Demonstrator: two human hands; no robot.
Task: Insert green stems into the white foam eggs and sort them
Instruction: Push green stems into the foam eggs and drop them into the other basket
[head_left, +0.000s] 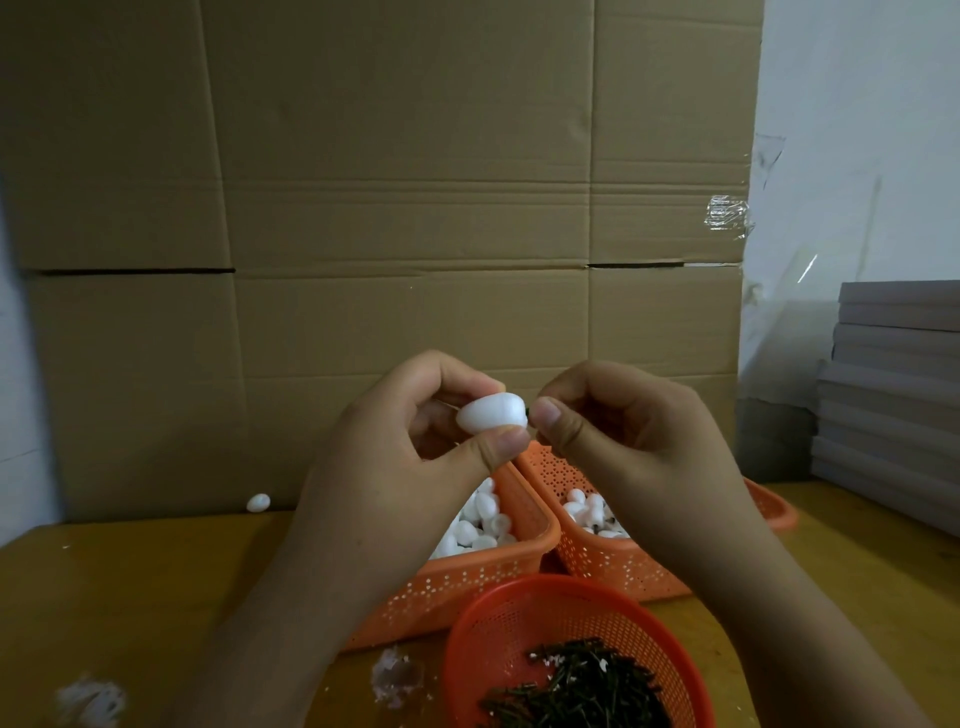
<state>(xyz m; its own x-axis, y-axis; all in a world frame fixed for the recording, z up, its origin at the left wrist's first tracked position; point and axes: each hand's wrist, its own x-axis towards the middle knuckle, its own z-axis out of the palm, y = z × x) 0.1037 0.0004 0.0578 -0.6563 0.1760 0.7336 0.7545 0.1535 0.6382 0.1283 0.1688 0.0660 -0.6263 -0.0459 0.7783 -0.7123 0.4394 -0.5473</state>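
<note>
My left hand (410, 452) holds a white foam egg (491, 413) between thumb and fingers, raised above the baskets. My right hand (618, 421) pinches a small dark green stem (528, 412) right at the egg's right end; only a sliver of the stem shows. Below, a round orange basket (519, 608) holds several dark green stems (582, 686). The left rectangular orange basket (467, 587) contains plain white eggs (480, 519). The right orange basket (613, 561) holds eggs (587, 512), some showing dark stems.
A large flattened cardboard sheet (395, 208) stands behind the wooden table (130, 587). One stray egg (258, 502) lies at the cardboard's foot on the left. Foam crumbs (395, 675) lie near the front. A grey stack of boards (893, 395) sits at the right.
</note>
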